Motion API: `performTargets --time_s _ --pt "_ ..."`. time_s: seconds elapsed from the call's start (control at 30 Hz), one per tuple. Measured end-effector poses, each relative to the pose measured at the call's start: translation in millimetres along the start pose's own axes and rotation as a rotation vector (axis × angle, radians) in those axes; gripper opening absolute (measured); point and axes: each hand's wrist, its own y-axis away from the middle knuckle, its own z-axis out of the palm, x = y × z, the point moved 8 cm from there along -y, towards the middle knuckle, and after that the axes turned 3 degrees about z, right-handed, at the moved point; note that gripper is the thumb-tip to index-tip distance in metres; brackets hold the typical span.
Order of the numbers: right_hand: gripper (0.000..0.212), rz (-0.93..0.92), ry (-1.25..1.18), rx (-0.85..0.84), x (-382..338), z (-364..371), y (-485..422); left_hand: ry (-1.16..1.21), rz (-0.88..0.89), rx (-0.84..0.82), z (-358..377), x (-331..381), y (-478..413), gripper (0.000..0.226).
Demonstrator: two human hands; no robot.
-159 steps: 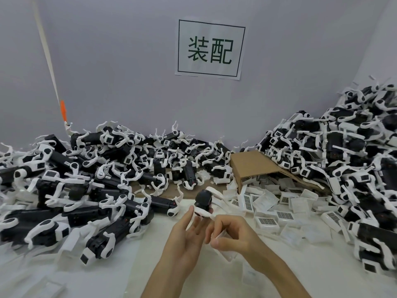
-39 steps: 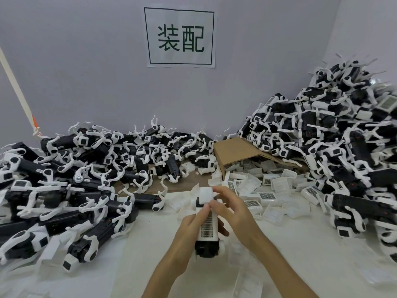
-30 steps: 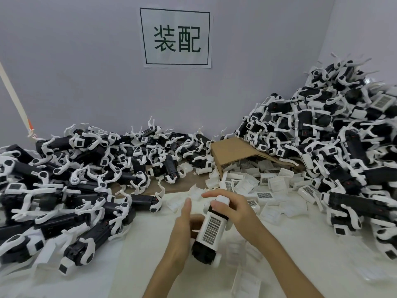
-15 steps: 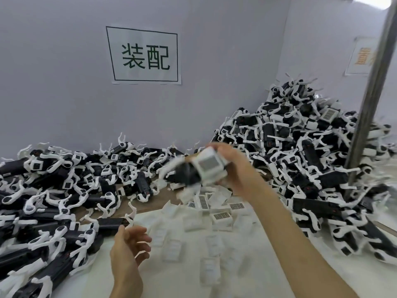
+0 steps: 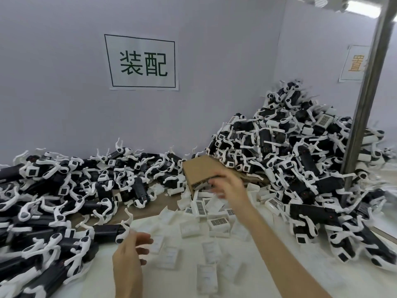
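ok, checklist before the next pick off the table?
1. Right hand free: ok, fingers spread, holding nothing, though blurred.
2. Left hand free: ok, relaxed and holding nothing.
3. White barcoded parts within reach: ok, scattered below the right hand.
4. Black-and-white unit near the left hand: ok, it lies just past the fingertips.
5. Right hand apart from the cardboard box: cannot tell, blur hides any gap at the box's open end.
6. Which part the right hand is going for: cannot tell.
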Motion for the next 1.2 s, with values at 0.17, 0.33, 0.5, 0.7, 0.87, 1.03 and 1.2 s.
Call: performTargets --time_s 0.17,0.33,0.5,0.7,0.87,1.03,1.2 --pt "0.043 -0.077 0.528 -0.107 70 46 43 -0.339 0.169 0.003 1 5 8 0.014" --pt "0.050 -0.191 0.828 -0.239 84 63 55 -0.534 0.115 -0.188 14 -8 11 0.035" --pt "0.026 -0.244 0.754 -0.216 73 64 60 -0.924 0.273 -0.299 27 -8 16 0.044" --pt "0.022 -0.154 0.522 -0.222 69 59 61 -0.671 0.381 -0.174 17 4 11 0.043" --pt "0.016 -0.176 0.570 -0.251 64 59 60 -0.668 0.561 0.089 -15 30 3 0.065" --pt "0.024 -0.246 0.788 -0.321 68 72 66 -0.494 0.216 -0.200 -10 -3 -13 0.088" --pt "0.023 -0.215 0.737 -0.310 70 71 63 -0.384 0.149 -0.196 -8 -8 -16 0.056"
